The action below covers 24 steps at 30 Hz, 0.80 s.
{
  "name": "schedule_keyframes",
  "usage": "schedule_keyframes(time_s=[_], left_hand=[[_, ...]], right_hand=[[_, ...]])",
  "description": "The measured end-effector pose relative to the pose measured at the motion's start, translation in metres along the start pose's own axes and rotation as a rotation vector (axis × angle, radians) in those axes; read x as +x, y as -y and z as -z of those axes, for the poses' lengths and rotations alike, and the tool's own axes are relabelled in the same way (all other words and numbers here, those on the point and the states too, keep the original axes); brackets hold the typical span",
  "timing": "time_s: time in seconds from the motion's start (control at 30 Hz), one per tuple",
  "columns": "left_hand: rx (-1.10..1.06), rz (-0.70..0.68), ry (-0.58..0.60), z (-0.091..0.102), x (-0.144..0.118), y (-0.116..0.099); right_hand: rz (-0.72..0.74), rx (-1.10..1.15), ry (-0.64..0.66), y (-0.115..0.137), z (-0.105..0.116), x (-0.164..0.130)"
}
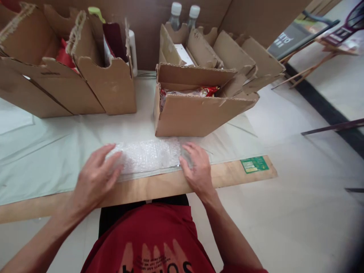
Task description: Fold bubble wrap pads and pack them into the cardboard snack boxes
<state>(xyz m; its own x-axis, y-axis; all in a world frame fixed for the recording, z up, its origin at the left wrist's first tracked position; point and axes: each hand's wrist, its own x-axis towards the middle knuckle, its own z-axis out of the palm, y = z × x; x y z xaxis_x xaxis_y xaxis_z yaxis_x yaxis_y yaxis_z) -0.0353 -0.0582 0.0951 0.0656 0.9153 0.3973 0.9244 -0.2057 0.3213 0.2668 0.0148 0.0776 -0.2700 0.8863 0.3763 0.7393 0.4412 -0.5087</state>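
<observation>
Both hands lie palm down on the bubble-wrapped bundle (148, 156), one at each end of it. The left hand (95, 182) covers the bundle's left end, its fingers (111, 167) spread and slightly curved, tips resting on the wrap. The right hand (197, 168) sits on the bundle's right end, fingers held close together and flat, thumb tucked along the near edge. Both forearms are bare and run back from the bundle toward the body, the left angled out wider than the right.
</observation>
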Motion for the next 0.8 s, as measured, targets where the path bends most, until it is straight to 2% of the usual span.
schedule_keyframes(time_s=[0.1,0.17,0.23,0.3,0.4,0.47,0.53,0.6,0.7,0.8], left_hand=[[-0.034,-0.176,0.129,-0.025,-0.011,-0.011],[-0.001,-0.193,0.2,-0.038,-0.014,-0.009],[0.03,-0.174,0.246,-0.046,-0.016,-0.001],[0.032,-0.159,0.269,-0.049,-0.019,0.006],[0.004,-0.147,0.277,-0.05,-0.021,0.009],[-0.016,-0.152,0.278,-0.049,-0.021,0.007],[-0.04,-0.168,0.24,-0.044,-0.019,0.006],[-0.052,-0.142,0.144,-0.034,-0.017,0.009],[0.039,0.053,0.006,-0.013,-0.017,0.02],[0.216,0.266,0.058,-0.001,-0.019,0.036]], right_hand=[[0.246,-0.015,0.25,0.031,-0.016,0.014],[0.378,-0.026,0.412,0.045,-0.032,0.019],[0.424,-0.045,0.488,0.044,-0.041,0.015],[0.385,-0.078,0.482,0.027,-0.036,0.003],[0.254,-0.115,0.412,-0.009,-0.008,-0.013],[0.169,-0.113,0.332,-0.026,0.01,-0.012],[0.105,-0.119,0.255,-0.031,0.019,-0.001],[0.053,-0.17,0.228,-0.027,0.016,0.017],[-0.039,-0.283,0.28,-0.017,-0.002,0.043],[-0.117,-0.218,0.279,-0.011,-0.018,0.053]])
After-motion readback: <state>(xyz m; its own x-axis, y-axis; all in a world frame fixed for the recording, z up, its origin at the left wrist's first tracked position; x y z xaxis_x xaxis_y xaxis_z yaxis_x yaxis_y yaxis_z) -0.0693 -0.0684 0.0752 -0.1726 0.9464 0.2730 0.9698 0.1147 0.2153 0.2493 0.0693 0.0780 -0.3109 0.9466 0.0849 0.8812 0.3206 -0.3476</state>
